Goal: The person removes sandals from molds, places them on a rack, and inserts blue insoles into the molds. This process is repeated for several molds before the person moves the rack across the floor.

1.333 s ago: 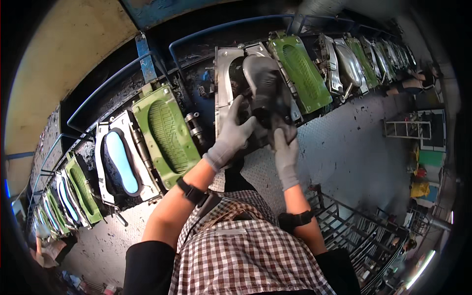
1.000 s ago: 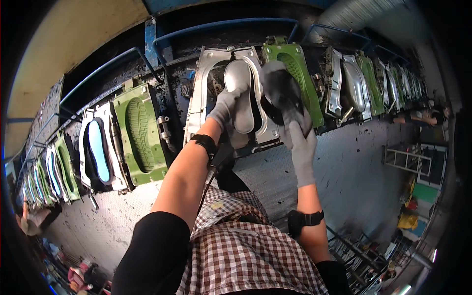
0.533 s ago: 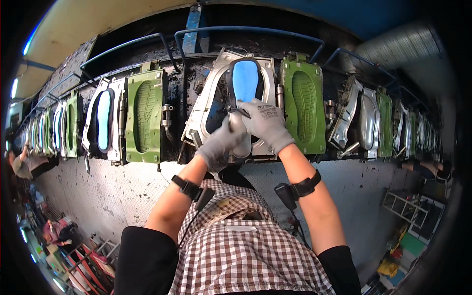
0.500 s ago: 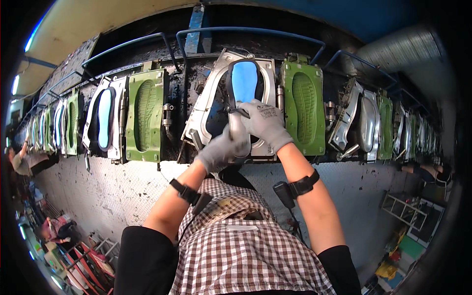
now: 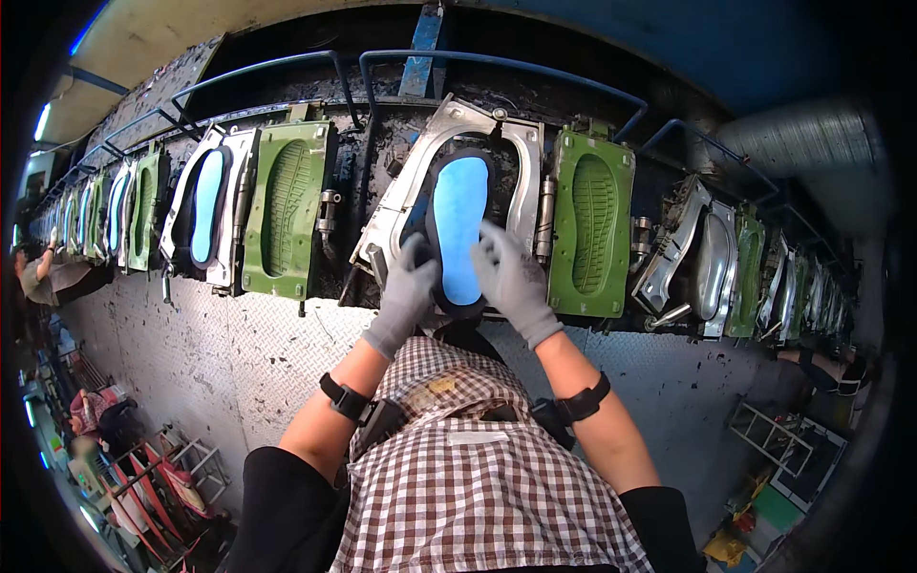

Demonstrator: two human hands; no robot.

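Observation:
A shoe upper with a bright blue bottom and a black rim lies blue side up, in the middle of a silver metal mould frame. My left hand, in a grey glove, is by its lower left edge with the fingers bent and apart. My right hand, also gloved, is at the opposite edge with curved, parted fingertips on or close to the blue surface. Neither hand visibly grips anything; exact contact at the rim is hard to tell.
A green mould half with a tread pattern stands right of the frame, another green mould to the left. Similar moulds line both sides. A blue rail runs behind. Below is metal tread-plate floor; another person stands far left.
Both hands have moved apart, to either side of the upper. Its blue bottom now lies fully exposed and lower in the frame, where my hands covered its near end before.

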